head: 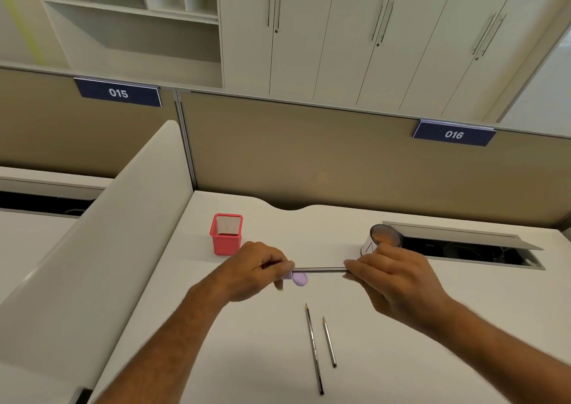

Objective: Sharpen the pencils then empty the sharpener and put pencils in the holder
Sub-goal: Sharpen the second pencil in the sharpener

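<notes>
**Pencil held level in a purple sharpener above the desk**

A pencil (319, 269) is held roughly level above the white desk (432, 326), between the two hands. The left hand (253, 272) is curled around a small purple sharpener (299, 279), of which only the rounded end is seen past the fingers. The left end of the pencil meets the sharpener there; its tip is hidden. The right hand (398, 280) is closed on the other end of the pencil, pinched between thumb and fingers.

Two more pencils are laid on the desk nearer the person, side by side but not touching, points directed away. The longer pencil (314, 348) lies to the left and the shorter pencil (329, 342) just to its right.

A red mesh holder (226, 233) is stood upright on the desk behind the left hand, with no pencils seen in it. A small round container (381, 238) with a white wall is stood behind the right hand, with something brownish inside; its contents cannot be made out clearly. Beside it an open cable hatch (463, 244) is set into the desk. The desk is backed by a tan partition (309, 156) bearing a blue label marked 016 (453, 134).
</notes>
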A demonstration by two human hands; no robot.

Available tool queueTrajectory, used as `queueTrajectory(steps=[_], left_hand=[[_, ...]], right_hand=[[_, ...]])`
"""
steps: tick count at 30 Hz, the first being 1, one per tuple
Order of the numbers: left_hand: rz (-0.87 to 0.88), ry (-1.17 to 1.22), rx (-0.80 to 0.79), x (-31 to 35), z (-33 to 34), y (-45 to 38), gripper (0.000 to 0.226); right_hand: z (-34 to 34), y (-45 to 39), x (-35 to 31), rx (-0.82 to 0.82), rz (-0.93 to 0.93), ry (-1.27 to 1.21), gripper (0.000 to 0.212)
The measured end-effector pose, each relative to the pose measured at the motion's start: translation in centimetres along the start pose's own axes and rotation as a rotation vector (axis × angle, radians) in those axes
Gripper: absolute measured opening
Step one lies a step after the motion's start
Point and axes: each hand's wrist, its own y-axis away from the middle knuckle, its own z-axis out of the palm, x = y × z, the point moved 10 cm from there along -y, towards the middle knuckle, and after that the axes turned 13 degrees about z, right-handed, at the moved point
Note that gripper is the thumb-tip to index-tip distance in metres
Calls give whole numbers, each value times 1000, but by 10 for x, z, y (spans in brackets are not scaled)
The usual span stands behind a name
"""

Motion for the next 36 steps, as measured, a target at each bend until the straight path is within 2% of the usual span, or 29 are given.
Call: queueTrajectory(steps=[3, 6, 7, 9, 12, 13, 14, 15, 17, 20, 22, 24, 26, 28, 29, 33, 34, 36], left_hand=[[7, 6, -8, 2, 5, 1, 25], [32, -9, 35, 4, 0, 1, 17], [41, -9, 48, 6, -2, 0, 15], [65, -21, 58, 8, -5, 0, 12], [97, -57, 73, 11, -9, -1, 12], [106, -70, 70, 13, -9, -2, 14], [113, -78, 63, 14, -9, -3, 15], [118, -78, 55, 15, -7, -3, 15], [116, -61, 54, 16, -7, -3, 15], [105, -14, 71, 13, -8, -2, 12], [102, 3, 80, 12, -9, -2, 11], [101, 12, 78, 12, -7, -1, 11], [102, 9, 70, 14, -5, -2, 12], [105, 0, 71, 15, -6, -2, 12], [109, -5, 71, 15, -7, -3, 11], [134, -65, 57, 20, -10, -5, 12], [138, -78, 54, 22, -11, -5, 13], [142, -93, 51, 24, -13, -6, 13]], right_hand=[[-9, 1, -8, 103, -115, 119, 11], [2, 3, -1, 23, -47, 108, 17], [7, 2, 4, -37, 30, 51, 22], [19, -3, 22, -206, 317, -138, 29], [49, 11, 42, -584, 822, -625, 30], [56, 18, 40, -692, 942, -773, 30], [58, 22, 39, -749, 987, -832, 29], [56, 22, 40, -752, 971, -805, 25], [43, 11, 42, -598, 797, -571, 11], [8, -4, 17, -192, 283, -160, 12], [-1, 6, -5, -15, -33, 46, 15], [-5, 13, -15, 91, -150, 171, 15], [-5, 11, -14, 85, -114, 164, 14], [0, 6, -3, -19, 37, 53, 17], [6, 3, 5, -95, 174, -44, 21], [53, 20, 44, -648, 1041, -804, 22], [59, 29, 41, -757, 1174, -929, 20], [61, 35, 37, -869, 1240, -1003, 17]])
